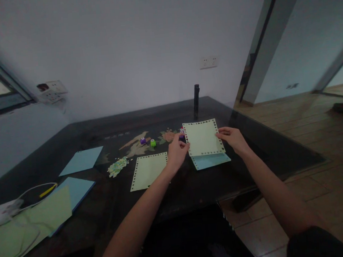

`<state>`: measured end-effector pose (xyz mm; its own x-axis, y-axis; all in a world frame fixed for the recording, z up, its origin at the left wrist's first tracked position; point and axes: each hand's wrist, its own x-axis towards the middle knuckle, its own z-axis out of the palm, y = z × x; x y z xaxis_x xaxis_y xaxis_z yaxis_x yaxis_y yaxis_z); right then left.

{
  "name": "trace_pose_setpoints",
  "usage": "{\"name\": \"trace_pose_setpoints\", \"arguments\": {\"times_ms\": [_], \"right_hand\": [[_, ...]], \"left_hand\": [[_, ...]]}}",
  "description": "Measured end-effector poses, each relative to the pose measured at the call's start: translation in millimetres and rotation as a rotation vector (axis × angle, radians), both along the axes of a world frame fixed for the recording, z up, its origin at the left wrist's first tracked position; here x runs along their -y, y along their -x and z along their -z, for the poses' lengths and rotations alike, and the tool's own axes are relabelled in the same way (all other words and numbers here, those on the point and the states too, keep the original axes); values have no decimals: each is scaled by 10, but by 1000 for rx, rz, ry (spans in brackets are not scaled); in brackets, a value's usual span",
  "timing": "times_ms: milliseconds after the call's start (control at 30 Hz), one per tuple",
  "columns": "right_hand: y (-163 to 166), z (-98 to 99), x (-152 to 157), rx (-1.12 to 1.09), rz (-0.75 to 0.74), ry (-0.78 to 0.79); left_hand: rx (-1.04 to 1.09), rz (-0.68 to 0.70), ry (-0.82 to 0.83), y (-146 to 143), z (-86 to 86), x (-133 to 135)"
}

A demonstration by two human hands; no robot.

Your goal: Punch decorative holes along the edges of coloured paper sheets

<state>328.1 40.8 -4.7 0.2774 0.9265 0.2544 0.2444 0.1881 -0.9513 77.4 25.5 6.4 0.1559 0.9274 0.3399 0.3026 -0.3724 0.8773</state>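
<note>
A pale green sheet of paper [202, 138] with small holes punched along its edges is raised above the table between my two hands. My left hand [176, 151] pinches its left edge, and my right hand [232, 137] grips the right edge. Beneath it lies a light blue sheet [211, 161] with holes along its border, partly covered. Left of it, a second pale green punched sheet [148, 170] rests flat, partly behind my left forearm. Small craft punches, one purple [143, 140] and one green [153, 143], stand behind that sheet. Another purple one is partly hidden by my left hand.
A pile of paper bits [118, 166] lies left of the green sheet. Blue sheets [81, 160] and larger green sheets [33, 220] are at the left, with a white cable and a yellow pen-like item [47, 191]. A black upright object [196, 100] stands at the back.
</note>
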Motion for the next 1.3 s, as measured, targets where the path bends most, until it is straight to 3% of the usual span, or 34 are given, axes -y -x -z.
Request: {"name": "trace_pose_setpoints", "arguments": {"times_ms": [167,300,800,1300], "right_hand": [[-169,202,94,205,-18,139],[-178,273,109,264,-29,191],[-178,352,50,414,12,256],[-157,340,56,417,-19,260]], "left_hand": [[-271,56,34,-135,256,131],[-431,78,45,-124,294,163],[-603,100,8,-122,302,172],[-618,143,-7,-111,336,176]]}}
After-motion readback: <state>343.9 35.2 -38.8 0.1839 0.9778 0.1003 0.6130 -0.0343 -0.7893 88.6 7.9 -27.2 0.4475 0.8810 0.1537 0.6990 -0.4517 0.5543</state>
